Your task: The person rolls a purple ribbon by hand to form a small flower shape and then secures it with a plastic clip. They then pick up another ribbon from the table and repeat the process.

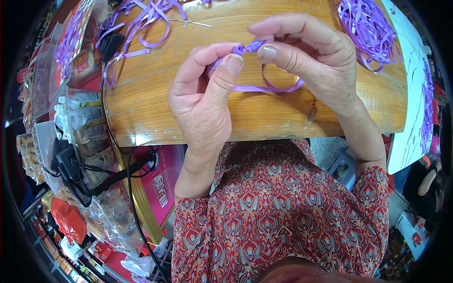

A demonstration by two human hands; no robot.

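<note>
Above the wooden table, my left hand (203, 96) pinches a purple ribbon (255, 46) between thumb and forefinger. The thumb and fingers of my right hand (323, 59) close on the same ribbon just to the right. Between the fingertips the ribbon is bunched into a small knot-like bit, partly hidden by the thumbs. A loop of ribbon (257, 88) hangs below and rests near the tabletop. Part of the ribbon inside my left palm is covered by the fingers.
Under my hands is a varnished wooden table (155, 118). A heap of purple ribbon (365, 30) lies at the far right; loose ribbon strips (141, 28) spread at the far left by a thin metal tool (198, 23). Packaged goods (87, 111) and a black cable (134, 207) are left of the table.
</note>
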